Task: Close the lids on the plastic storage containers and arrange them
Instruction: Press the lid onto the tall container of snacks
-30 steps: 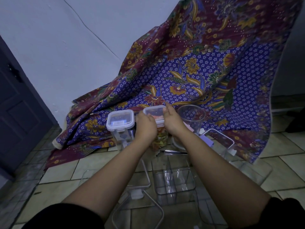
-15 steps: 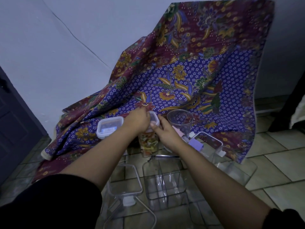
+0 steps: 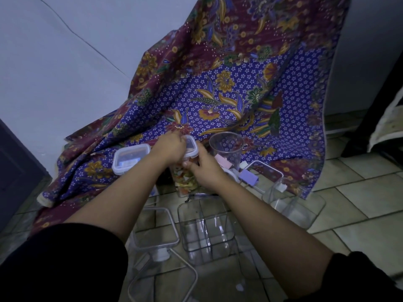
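container (image 3: 187, 179) upright, long axis vertical | left hand (image 3: 172, 147) clasps lid (image 3: 191, 147) | right hand (image 3: 205, 168) grips side

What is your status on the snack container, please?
Left hand on the lid, right hand gripping the snack container. Lid seated, latches unclear. Round cup close by, not blocking.

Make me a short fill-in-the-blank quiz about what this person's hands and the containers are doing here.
Both hands, left hand and right hand, work on the container holding colourful ____. The round clear cup has no ____. The container with the closed lid stands to the ____ of the filled container. Behind everything hangs a patterned ____.

Missing words: food; lid; left; cloth
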